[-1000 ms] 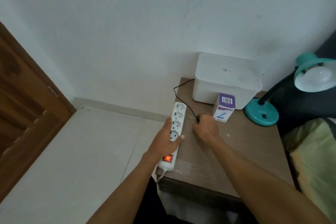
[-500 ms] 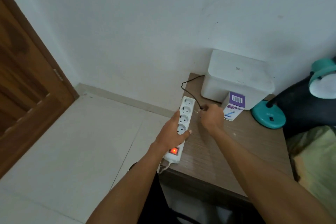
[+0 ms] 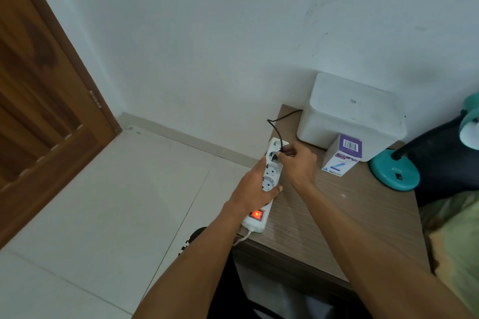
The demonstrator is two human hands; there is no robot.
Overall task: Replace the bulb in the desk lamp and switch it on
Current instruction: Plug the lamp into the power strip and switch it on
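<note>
A white power strip (image 3: 269, 172) lies along the left edge of the wooden bedside table (image 3: 337, 220), its red switch (image 3: 256, 214) lit. My left hand (image 3: 252, 191) grips the strip around its middle. My right hand (image 3: 298, 160) pinches the lamp's black plug (image 3: 278, 155) against the second socket from the far end. The black cord (image 3: 277, 127) loops back behind the white box. The teal desk lamp has its round base (image 3: 394, 172) at the right of the table, and its shade (image 3: 470, 129) with a white bulb is cut off by the frame edge.
A white lidded box (image 3: 350, 114) stands at the back against the wall. A purple and white bulb carton (image 3: 342, 155) lies in front of it. A wooden door (image 3: 39, 85) is at the left, tiled floor (image 3: 103, 202) below, and greenish bedding (image 3: 456, 241) at the right.
My right hand has carried the plug from the tabletop up and left to the strip's second socket. The camera view has turned left, pushing the lamp to the frame edge.
</note>
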